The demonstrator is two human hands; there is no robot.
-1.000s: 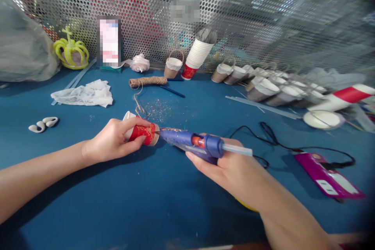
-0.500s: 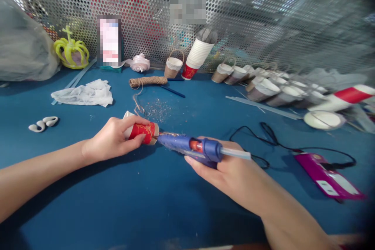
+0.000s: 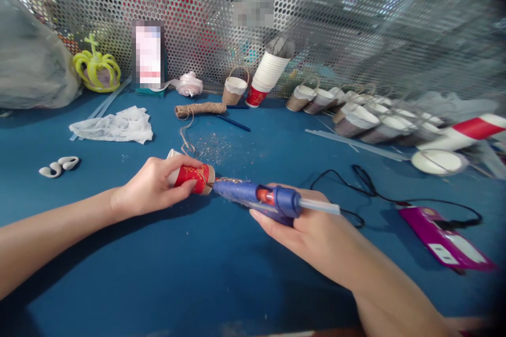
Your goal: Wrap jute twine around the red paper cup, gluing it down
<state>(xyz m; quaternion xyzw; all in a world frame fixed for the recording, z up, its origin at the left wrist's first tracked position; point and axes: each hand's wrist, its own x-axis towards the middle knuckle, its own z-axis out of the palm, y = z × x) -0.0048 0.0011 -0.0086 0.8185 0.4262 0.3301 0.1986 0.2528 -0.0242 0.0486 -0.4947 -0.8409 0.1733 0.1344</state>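
My left hand (image 3: 156, 184) is closed around a red and white paper cup (image 3: 193, 176) lying on its side, its brown-edged end facing right. In my right hand (image 3: 308, 221) is a blue hot glue gun (image 3: 253, 197), with a clear glue stick (image 3: 320, 206) poking out of its back. The gun's nozzle meets the brown-edged end of the cup; whether glue is coming out I cannot tell. Beyond the cup lies a roll of brown twine (image 3: 201, 110), its loose end trailing toward my left hand.
Several small cups with handles (image 3: 367, 121) crowd the back right. A tilted stack of paper cups (image 3: 269, 76) leans by the mesh wall. A purple power strip (image 3: 445, 237) with a black cord lies at right. White crumpled fabric (image 3: 113, 125) and scissors-like white loops (image 3: 59, 166) are at left.
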